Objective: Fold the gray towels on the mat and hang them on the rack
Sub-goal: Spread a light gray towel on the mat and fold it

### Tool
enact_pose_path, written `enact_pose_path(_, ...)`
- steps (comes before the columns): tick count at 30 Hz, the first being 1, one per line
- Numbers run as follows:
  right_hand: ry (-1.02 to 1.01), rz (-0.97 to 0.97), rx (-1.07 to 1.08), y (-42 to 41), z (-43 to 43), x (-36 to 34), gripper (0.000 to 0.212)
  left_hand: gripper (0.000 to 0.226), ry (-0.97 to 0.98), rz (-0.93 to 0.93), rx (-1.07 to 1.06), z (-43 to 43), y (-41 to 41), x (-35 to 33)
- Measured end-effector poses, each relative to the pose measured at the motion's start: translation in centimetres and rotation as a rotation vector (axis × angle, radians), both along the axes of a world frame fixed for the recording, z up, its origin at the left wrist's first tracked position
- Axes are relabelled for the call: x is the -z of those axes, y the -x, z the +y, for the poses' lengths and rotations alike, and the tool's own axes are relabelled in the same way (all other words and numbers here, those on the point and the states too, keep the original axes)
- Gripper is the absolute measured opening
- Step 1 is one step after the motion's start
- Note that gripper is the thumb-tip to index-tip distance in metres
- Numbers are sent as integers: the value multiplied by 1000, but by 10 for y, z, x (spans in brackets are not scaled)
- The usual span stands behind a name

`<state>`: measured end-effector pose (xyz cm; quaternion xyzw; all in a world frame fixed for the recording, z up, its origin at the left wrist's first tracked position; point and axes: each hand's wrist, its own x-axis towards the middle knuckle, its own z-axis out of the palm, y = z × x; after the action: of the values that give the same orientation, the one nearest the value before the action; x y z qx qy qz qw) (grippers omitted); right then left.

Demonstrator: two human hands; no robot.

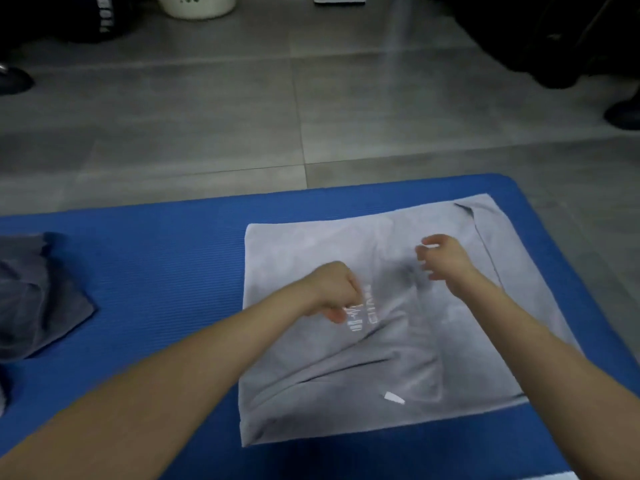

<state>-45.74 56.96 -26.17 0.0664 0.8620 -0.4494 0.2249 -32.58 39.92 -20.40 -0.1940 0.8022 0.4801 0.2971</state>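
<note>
1. Gray towel (311, 393) spread on blue mat (156, 271), 4 o'clock in view.
2. Left hand (334, 289) fisted at towel centre, probably gathering a fold; grip unresolved.
3. Right hand (443, 259), 2 o'clock of it, loosely curled, empty.

Out beyond your fingers (433, 240), gray floor tiles (207, 116) stretch away in dim light, crossed by grout lines. Far ahead and to their left, a white tub (195, 5) sits beside a dark bag (100, 19). Straight ahead there's a pale glare streak (398, 32), and off to their right a dark shoe (623, 114).
</note>
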Motion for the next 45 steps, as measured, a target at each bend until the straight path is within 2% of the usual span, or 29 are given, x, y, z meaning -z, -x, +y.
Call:
enact_pose_path(2,-121,22,-98,-25,17,9,4,12,163,69,-50,-12,11,13)
enact_pose_path(4,-276,45,-200,-51,32,20,26,15,311,147,-53,-18,25,25)
enact_pose_path(7,-438,45,-224,-92,50,32,23,19,472,253,-45,-16,54,47)
enact_pose_path(9,-516,45,-194,-112,61,42,35,19,526,301,-31,-8,78,62)
enact_pose_path(12,-612,114,-197,-134,71,53,32,26,593,355,-5,9,108,81)
enact_pose_path(16,-661,158,-169,-143,74,60,31,40,697,373,64,34,136,103)
enact_pose_path(19,-655,136,-172,-139,73,62,23,45,702,320,78,44,151,112)
enact_pose_path(22,-612,142,-193,-138,75,58,15,30,744,299,103,46,157,116)
enact_pose_path(24,-538,155,-194,-137,81,52,12,9,727,336,35,44,158,118)
enact_pose_path(29,-68,-29,-44,-124,117,23,20,18,537,517,-275,35,164,95)
enact_pose_path(32,128,-115,146,-111,151,2,21,12,495,611,-271,42,176,67)
enact_pose_path(35,245,-203,318,-94,191,-16,24,15,332,669,-271,68,204,45)
enact_pose_path(37,273,-249,394,-83,214,-22,22,19,281,689,-227,95,223,36)
enact_pose_path(39,247,-218,492,-75,235,-20,12,24,249,672,-188,126,242,31)
enact_pose_path(42,97,-90,586,-65,260,-9,13,18,176,605,-189,167,263,29)
enact_pose_path(45,-49,-8,585,-60,275,4,14,15,136,553,-165,193,278,41)
